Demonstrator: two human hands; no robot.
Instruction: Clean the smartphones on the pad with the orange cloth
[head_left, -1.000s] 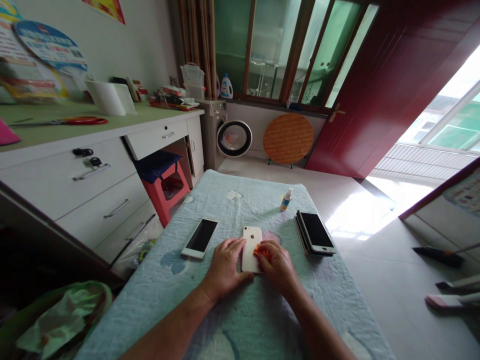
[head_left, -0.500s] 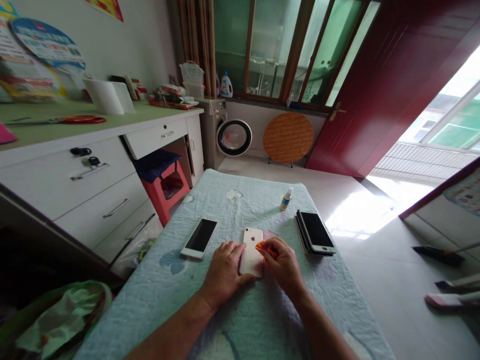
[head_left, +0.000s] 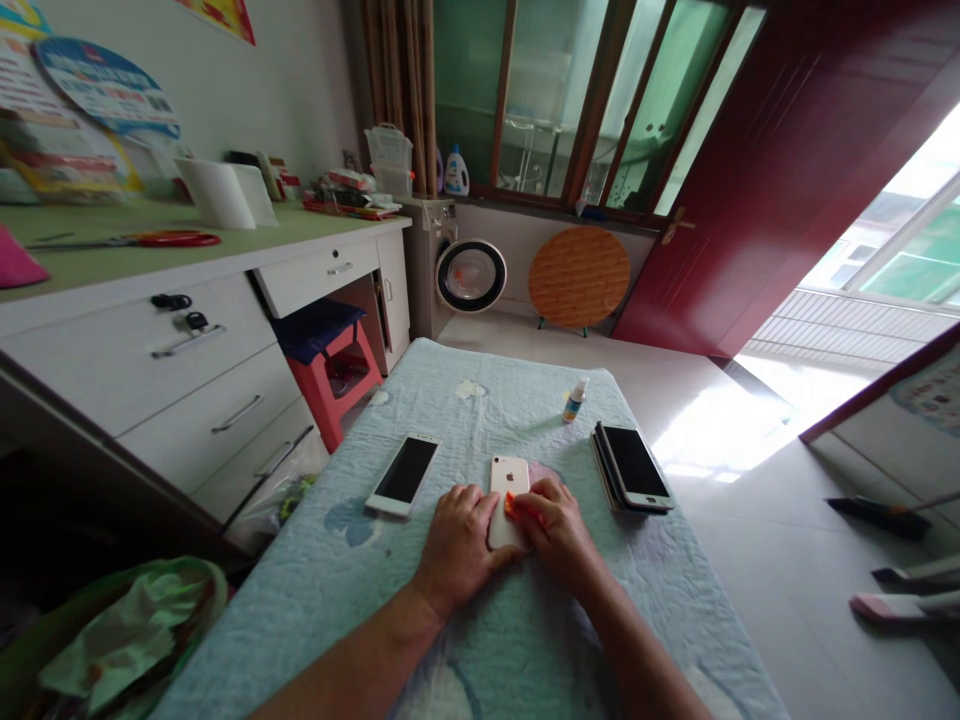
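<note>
A pale smartphone (head_left: 510, 475) lies back side up on the cloth-covered table. Along its left edge and bottom corner, my left hand (head_left: 463, 538) grips it between thumb and fingers. My right hand (head_left: 556, 530) pinches an orange cloth (head_left: 511, 504) and presses it on the phone's back, hiding part of the right side. To the left, a white smartphone (head_left: 405, 474) rests with its dark screen up. A stack of phones (head_left: 634, 468) sits at the right, the top one screen up. Beyond it stands a small spray bottle (head_left: 575, 400).
A light blue quilted cloth (head_left: 480, 400) covers the table. Left of it are a white drawer cabinet (head_left: 217, 370) and a red stool (head_left: 337, 380). A lined bin (head_left: 120, 640) stands at the lower left. Brushes (head_left: 877, 515) lie on the floor at right.
My right hand has moved the orange cloth a little left and down over the phone's back. My left hand still holds the phone. The whole view has shifted slightly.
</note>
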